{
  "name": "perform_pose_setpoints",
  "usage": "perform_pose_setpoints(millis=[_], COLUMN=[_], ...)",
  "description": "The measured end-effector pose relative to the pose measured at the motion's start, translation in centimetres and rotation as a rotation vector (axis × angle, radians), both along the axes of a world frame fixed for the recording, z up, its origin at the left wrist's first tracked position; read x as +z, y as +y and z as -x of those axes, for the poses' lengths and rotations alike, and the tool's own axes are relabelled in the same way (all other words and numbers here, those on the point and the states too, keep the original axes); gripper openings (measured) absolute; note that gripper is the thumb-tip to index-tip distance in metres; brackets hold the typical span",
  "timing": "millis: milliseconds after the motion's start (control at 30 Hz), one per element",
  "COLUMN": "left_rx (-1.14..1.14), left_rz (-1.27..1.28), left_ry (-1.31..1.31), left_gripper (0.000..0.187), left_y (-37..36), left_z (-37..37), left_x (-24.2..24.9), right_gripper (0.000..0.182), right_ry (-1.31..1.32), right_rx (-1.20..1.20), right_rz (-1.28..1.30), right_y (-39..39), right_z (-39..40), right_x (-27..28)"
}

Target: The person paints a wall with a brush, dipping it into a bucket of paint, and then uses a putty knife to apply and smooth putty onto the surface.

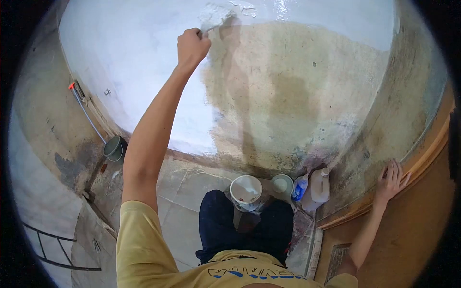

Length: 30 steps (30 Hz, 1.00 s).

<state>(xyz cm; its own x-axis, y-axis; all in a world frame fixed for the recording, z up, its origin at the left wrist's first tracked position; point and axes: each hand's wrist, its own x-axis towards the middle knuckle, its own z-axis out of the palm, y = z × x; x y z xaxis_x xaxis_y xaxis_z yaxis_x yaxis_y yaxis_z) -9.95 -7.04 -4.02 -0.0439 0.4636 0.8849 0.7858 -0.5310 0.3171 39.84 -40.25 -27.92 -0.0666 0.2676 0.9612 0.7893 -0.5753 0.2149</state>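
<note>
My left hand (193,47) is raised against the wall (297,91), closed around the handle of a paintbrush (216,17). The brush head is thick with white paint and touches the wall near the top of the view. Wet white paint covers the wall's left and upper parts; bare, stained beige shows below and right of the brush. My right hand (391,183) is open, fingers spread, resting on the wooden frame (425,163) at the right. A white bucket (246,192) with white paint inside stands on the floor by my knees.
Beside the bucket are a smaller white tub (282,185), a blue-labelled bottle (299,188) and a pale jug (318,189). A dark bucket (115,149) and an orange-topped stick (86,108) stand at the left wall. Black metal rungs (57,247) show lower left.
</note>
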Motion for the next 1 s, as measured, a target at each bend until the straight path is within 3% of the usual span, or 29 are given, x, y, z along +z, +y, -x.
perform_pose_setpoints(millis=[133, 233, 300, 533, 733, 1000], left_rx=[0.015, 0.087, 0.241, 0.190, 0.127, 0.128], left_rz=[-0.059, -0.237, -0.333, -0.623, -0.502, -0.386], left_ry=[0.043, 0.215, 0.473, 0.720, 0.796, 0.604], left_gripper=[0.023, 0.017, 0.013, 0.013, 0.019, 0.013], left_y=[0.1, 0.9, 1.3, 1.7, 0.0, 1.1], left_z=[0.9, 1.2, 1.5, 0.3, -2.3, -2.1], left_x=[0.1, 0.8, 2.2, 5.1, 5.9, 6.6], right_gripper=[0.015, 0.018, 0.018, 0.018, 0.015, 0.018], right_ry=[0.002, 0.019, 0.023, 0.022, 0.015, -0.010], right_rx=[0.012, 0.006, 0.008, -0.009, -0.039, -0.026], right_rz=[0.005, 0.004, 0.004, 0.001, 0.008, -0.013], right_y=[-0.1, 0.0, 0.0, 0.1, 0.1, 0.2], right_z=[0.1, 0.0, 0.1, 0.0, 0.3, -0.4], right_x=[0.1, 0.0, 0.1, -0.1, 0.1, -0.5])
